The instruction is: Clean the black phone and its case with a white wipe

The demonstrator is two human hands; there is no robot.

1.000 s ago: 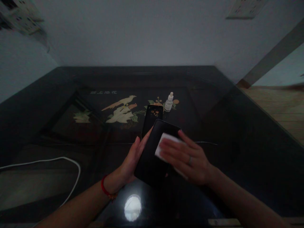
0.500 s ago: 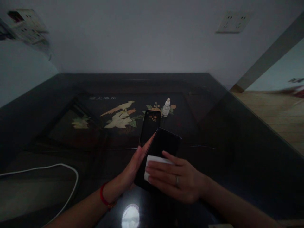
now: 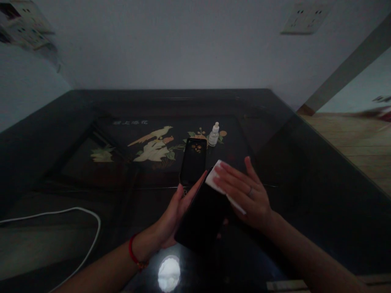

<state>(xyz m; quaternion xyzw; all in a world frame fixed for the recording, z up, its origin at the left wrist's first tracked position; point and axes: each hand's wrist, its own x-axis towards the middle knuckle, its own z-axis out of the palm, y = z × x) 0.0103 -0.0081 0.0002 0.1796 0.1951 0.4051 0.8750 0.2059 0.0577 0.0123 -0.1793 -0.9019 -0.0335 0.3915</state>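
A dark smartphone (image 3: 200, 219) rests tilted in my left hand (image 3: 174, 215), whose fingers wrap beneath it and show at its right edge. My right hand (image 3: 244, 191), with a ring on one finger, presses a folded white wipe (image 3: 214, 178) against the phone's upper end. Just beyond the phone, a black phone case (image 3: 193, 160) lies on the dark table. To the right of the case's far end stands a small clear dropper bottle (image 3: 214, 135) with a white top.
The glossy dark table (image 3: 284, 162) carries a bird-and-flower picture (image 3: 152, 148). A white cable (image 3: 91, 211) curves across its left side. Wall sockets (image 3: 306, 18) sit at the back right, and more sockets (image 3: 29, 26) at the upper left.
My right hand has slid the wipe up the phone, from its lower middle to its upper end. The left hand still holds the phone in nearly the same place.
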